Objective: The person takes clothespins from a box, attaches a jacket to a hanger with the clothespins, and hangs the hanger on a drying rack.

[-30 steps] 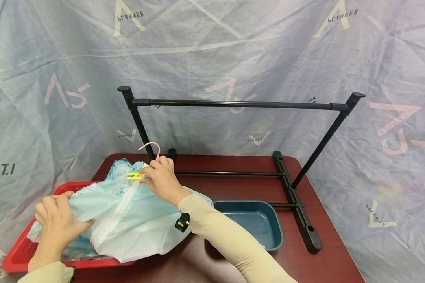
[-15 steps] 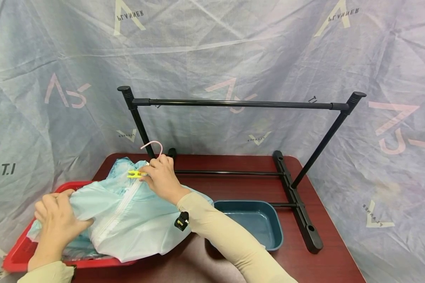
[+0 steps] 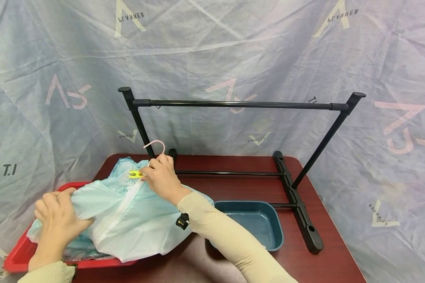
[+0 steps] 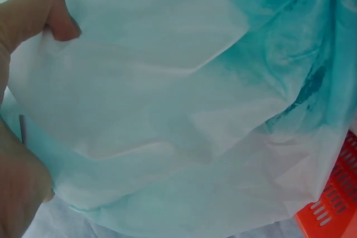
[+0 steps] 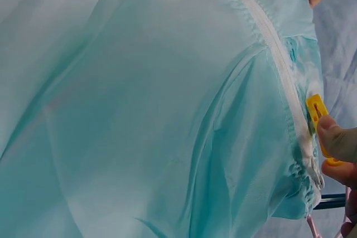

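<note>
A pale blue-to-white zip jacket (image 3: 145,220) lies bunched over a red basket (image 3: 17,253). My left hand (image 3: 56,218) grips the jacket's left side, the thumb apart from the fingers; in the left wrist view its fabric (image 4: 156,98) stretches away from that hand. Near the collar, my right hand (image 3: 163,181) pinches a yellow clothespin (image 5: 316,110) between thumb and forefinger, beside the white zipper (image 5: 273,43). A pink hanger's hook (image 3: 159,142) rises just above the right hand. Most of the hanger is hidden by the jacket and the hand.
Behind stands a black rack with a horizontal top bar (image 3: 233,104) and a foot (image 3: 299,212) at the right. A dark blue tray (image 3: 255,222) sits on the red-brown table (image 3: 326,236), partly behind the right forearm. A grey printed cloth (image 3: 212,59) hangs behind everything.
The pink hook has shifted slightly right and up above the right hand. The left hand keeps its hold, and the yellow clothespin stays almost in place.
</note>
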Demonstrator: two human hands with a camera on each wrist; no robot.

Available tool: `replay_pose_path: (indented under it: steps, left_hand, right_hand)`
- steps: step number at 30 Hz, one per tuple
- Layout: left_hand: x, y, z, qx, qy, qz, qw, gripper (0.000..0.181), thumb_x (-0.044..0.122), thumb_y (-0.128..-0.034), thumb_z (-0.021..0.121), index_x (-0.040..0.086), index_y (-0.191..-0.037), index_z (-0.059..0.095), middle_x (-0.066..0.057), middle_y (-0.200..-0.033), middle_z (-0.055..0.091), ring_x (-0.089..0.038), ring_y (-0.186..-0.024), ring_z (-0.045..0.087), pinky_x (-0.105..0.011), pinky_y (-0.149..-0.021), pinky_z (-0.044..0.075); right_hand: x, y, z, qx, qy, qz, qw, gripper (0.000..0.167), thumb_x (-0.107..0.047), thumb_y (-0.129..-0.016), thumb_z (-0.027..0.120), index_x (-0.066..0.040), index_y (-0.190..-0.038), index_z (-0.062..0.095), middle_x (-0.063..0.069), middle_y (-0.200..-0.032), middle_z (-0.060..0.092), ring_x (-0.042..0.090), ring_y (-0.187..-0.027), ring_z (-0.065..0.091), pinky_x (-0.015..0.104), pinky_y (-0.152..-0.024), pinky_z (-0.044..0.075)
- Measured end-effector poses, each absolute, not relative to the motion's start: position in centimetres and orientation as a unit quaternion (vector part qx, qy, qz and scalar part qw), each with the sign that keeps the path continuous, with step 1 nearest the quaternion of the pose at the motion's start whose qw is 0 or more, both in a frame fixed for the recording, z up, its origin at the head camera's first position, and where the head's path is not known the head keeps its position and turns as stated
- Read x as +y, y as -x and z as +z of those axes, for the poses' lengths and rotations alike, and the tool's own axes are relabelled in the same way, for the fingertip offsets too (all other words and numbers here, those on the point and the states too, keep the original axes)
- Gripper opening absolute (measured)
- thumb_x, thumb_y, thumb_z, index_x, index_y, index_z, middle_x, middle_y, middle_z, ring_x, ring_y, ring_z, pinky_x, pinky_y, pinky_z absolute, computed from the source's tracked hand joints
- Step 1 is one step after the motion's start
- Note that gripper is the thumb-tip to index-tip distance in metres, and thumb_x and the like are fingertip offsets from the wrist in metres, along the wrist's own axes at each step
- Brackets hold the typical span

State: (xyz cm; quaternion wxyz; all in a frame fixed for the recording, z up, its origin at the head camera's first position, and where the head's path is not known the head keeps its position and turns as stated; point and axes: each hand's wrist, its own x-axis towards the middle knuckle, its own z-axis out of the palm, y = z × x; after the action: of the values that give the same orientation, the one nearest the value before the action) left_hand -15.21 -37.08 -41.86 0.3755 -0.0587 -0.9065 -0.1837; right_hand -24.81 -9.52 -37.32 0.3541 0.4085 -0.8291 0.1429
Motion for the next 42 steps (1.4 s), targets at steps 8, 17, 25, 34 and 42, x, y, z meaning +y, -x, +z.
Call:
replay_pose_path:
  steps: [8, 17, 25, 34, 42]
  left_hand:
    - [-36.7, 15.1, -41.3, -0.909, 0.057, -0.180, 0.372, 0.082, 0.009, -0.0401, 0.078, -0.011, -0.112, 0.044, -0.038, -0.100, 0.031, -0.056, -0.083, 0.024, -0.059, -0.065, 0.016]
    - [-36.4, 15.1, -41.2, -0.903, 0.063, -0.180, 0.384, 0.080, 0.012, -0.0412, 0.075, -0.010, -0.112, 0.044, -0.039, -0.102, 0.031, -0.057, -0.083, 0.024, -0.061, -0.066, 0.016]
    - [-36.4, 15.1, -41.2, -0.897, 0.076, -0.177, 0.398, 0.077, 0.017, -0.0450, 0.068, -0.010, -0.113, 0.045, -0.039, -0.102, 0.031, -0.057, -0.082, 0.024, -0.060, -0.066, 0.016]
    - [-36.2, 15.2, -41.1, -0.894, 0.083, -0.178, 0.403, 0.074, 0.022, -0.0479, 0.064, -0.010, -0.112, 0.046, -0.040, -0.101, 0.031, -0.058, -0.082, 0.024, -0.061, -0.067, 0.015]
    - [-36.0, 15.3, -41.0, -0.891, 0.089, -0.172, 0.411, 0.072, 0.024, -0.0501, 0.061, -0.011, -0.111, 0.045, -0.041, -0.101, 0.031, -0.058, -0.081, 0.024, -0.062, -0.066, 0.015]
  right_hand:
    - [-9.5, 24.8, -37.0, -0.823, -0.410, 0.128, 0.372, 0.017, -0.029, -0.089, 0.075, -0.023, -0.104, 0.077, -0.006, -0.085, 0.056, 0.015, -0.085, 0.042, 0.035, -0.084, 0.032]
    - [-9.5, 24.6, -36.5, -0.833, -0.410, 0.074, 0.364, 0.018, -0.030, -0.093, 0.071, -0.027, -0.109, 0.077, -0.006, -0.086, 0.052, 0.016, -0.086, 0.035, 0.035, -0.085, 0.027]
    - [-9.5, 24.8, -36.1, -0.814, -0.436, 0.050, 0.381, 0.014, -0.031, -0.095, 0.067, -0.027, -0.106, 0.075, -0.004, -0.086, 0.048, 0.017, -0.084, 0.031, 0.035, -0.084, 0.024]
    - [-9.3, 25.0, -35.6, -0.806, -0.482, 0.068, 0.337, 0.026, -0.030, -0.095, 0.066, -0.016, -0.116, 0.073, -0.001, -0.087, 0.045, 0.018, -0.085, 0.028, 0.036, -0.085, 0.022]
    - [-9.5, 24.9, -34.9, -0.823, -0.472, 0.007, 0.316, 0.027, -0.035, -0.099, 0.058, -0.022, -0.118, 0.072, -0.003, -0.090, 0.043, 0.018, -0.088, 0.029, 0.035, -0.086, 0.020]
